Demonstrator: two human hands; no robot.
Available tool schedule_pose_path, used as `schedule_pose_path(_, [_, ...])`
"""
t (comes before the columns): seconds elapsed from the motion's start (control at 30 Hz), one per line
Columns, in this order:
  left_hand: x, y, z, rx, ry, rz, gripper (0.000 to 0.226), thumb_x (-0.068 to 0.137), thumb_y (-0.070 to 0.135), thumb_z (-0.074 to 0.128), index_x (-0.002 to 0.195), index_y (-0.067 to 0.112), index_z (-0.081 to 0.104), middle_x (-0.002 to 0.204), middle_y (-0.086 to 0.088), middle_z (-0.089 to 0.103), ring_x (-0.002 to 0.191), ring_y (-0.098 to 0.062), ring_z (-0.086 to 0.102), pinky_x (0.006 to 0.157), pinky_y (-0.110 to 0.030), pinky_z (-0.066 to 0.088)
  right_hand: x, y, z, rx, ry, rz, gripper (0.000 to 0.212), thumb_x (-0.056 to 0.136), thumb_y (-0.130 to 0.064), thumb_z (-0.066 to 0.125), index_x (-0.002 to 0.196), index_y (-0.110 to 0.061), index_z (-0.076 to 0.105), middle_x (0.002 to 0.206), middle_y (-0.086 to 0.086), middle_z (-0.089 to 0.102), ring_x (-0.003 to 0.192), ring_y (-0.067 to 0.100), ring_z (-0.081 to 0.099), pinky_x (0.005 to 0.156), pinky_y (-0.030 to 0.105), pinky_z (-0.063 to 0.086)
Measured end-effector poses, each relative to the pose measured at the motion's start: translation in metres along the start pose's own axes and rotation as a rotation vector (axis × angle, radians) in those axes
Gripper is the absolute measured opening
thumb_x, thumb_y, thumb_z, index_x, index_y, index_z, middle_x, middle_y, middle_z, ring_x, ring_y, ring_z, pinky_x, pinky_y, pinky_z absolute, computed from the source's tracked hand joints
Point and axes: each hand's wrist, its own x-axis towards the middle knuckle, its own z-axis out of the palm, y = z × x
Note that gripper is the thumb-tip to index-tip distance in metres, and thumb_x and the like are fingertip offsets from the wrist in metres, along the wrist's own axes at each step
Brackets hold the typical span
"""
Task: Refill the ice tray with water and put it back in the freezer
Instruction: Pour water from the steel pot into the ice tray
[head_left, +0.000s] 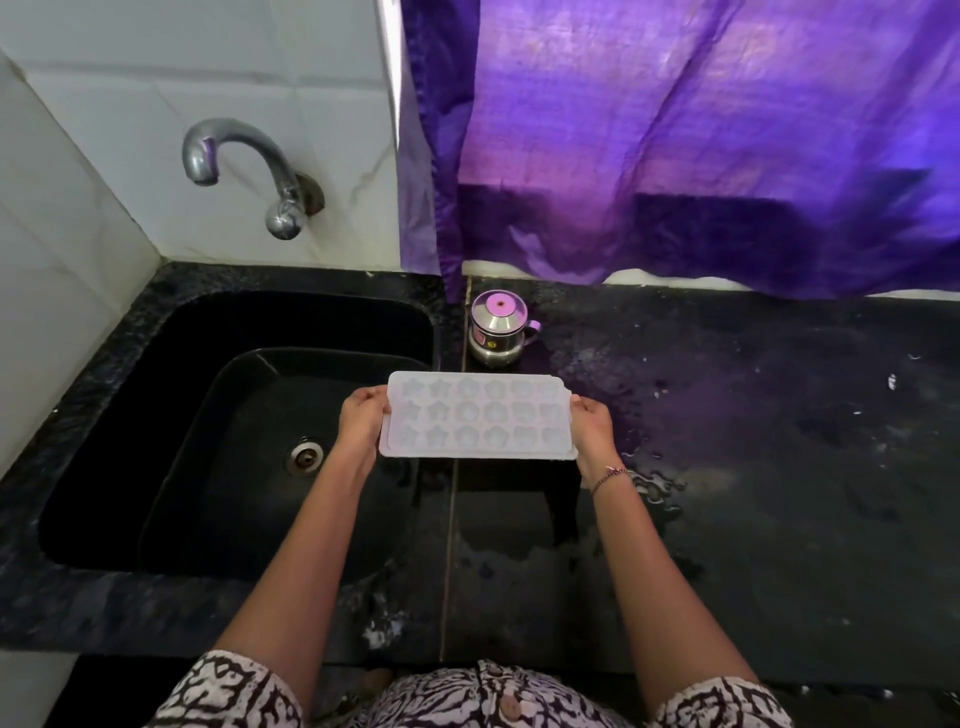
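A pale lilac ice tray (478, 415) with star and flower shaped cells is held level above the seam between the sink and the counter. My left hand (360, 421) grips its left short edge and my right hand (594, 423) grips its right short edge. A chrome tap (236, 158) juts from the tiled wall at the upper left, with no water running from it. Whether the cells hold water is too hard to tell. No freezer is in view.
A black sink (156, 415) with a metal drain (304, 455) lies at the left. A small steel lidded pot (497, 327) stands just behind the tray. The dark counter (779, 441) at the right is wet, with puddles near my right wrist. A purple curtain (701, 130) hangs behind.
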Motion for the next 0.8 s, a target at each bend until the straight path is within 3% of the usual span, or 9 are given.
schedule_pose_path(0.07, [-0.002,-0.003,0.012,-0.005,0.023,0.005,0.027,0.084,-0.008,0.041,0.102,0.003,0.057,0.099,-0.009,0.063,0.081,-0.022,0.061,0.064,-0.031,0.051,0.005,0.0,-0.01,0.007,0.006,-0.003,0.032,0.098,-0.022,0.044,0.069,-0.016,0.057,0.084,0.007,0.064,0.085,0.025,0.061,0.078,0.037,0.052])
schedule_pose_path(0.2, [-0.006,-0.007,0.032,-0.009,0.044,0.045,0.027,0.086,-0.009,0.049,0.106,0.002,0.062,0.1,-0.012,0.064,0.078,-0.021,0.063,0.062,-0.028,0.051,0.019,0.002,-0.031,-0.003,0.03,-0.01,0.027,0.096,-0.025,0.049,0.092,-0.006,0.068,0.097,0.014,0.07,0.093,0.029,0.066,0.086,0.047,0.055])
schedule_pose_path(0.37, [-0.011,-0.015,0.049,-0.015,0.054,0.101,0.027,0.085,-0.009,0.057,0.11,-0.003,0.064,0.105,-0.016,0.067,0.088,-0.023,0.064,0.063,-0.023,0.05,0.029,-0.004,-0.056,0.014,0.047,-0.062,0.025,0.096,-0.018,0.053,0.104,0.0,0.068,0.095,0.009,0.068,0.087,0.019,0.062,0.076,0.033,0.051])
schedule_pose_path(0.47, [-0.014,-0.019,0.058,-0.025,0.114,0.101,0.025,0.087,-0.01,0.056,0.109,-0.003,0.064,0.1,-0.013,0.066,0.08,-0.017,0.064,0.06,-0.019,0.049,0.032,-0.007,-0.067,0.026,0.029,-0.114,0.02,0.092,-0.011,0.059,0.106,-0.002,0.069,0.101,0.009,0.07,0.087,0.016,0.063,0.075,0.027,0.05])
schedule_pose_path(0.6, [-0.012,-0.027,0.066,-0.038,0.144,0.097,0.03,0.084,-0.016,0.053,0.109,-0.003,0.063,0.103,-0.014,0.067,0.087,-0.021,0.065,0.066,-0.023,0.052,0.04,-0.007,-0.075,-0.058,0.002,-0.173,0.02,0.09,-0.008,0.06,0.108,-0.004,0.069,0.108,0.009,0.07,0.097,0.019,0.064,0.092,0.035,0.052])
schedule_pose_path(0.67, [-0.01,-0.032,0.067,-0.022,0.152,0.099,0.032,0.083,-0.016,0.054,0.11,-0.001,0.064,0.106,-0.014,0.068,0.09,-0.022,0.066,0.072,-0.027,0.053,0.044,-0.005,-0.076,-0.098,-0.023,-0.179,0.022,0.09,-0.008,0.06,0.11,-0.004,0.069,0.109,0.009,0.07,0.099,0.02,0.065,0.093,0.039,0.052])
schedule_pose_path(0.8, [-0.005,-0.039,0.069,0.07,0.186,0.118,0.033,0.081,-0.012,0.059,0.109,0.003,0.067,0.103,-0.011,0.07,0.09,-0.022,0.067,0.068,-0.025,0.053,0.055,-0.001,-0.074,-0.157,-0.055,-0.173,0.023,0.089,-0.003,0.058,0.108,-0.006,0.07,0.096,0.005,0.07,0.094,0.022,0.066,0.09,0.044,0.054])
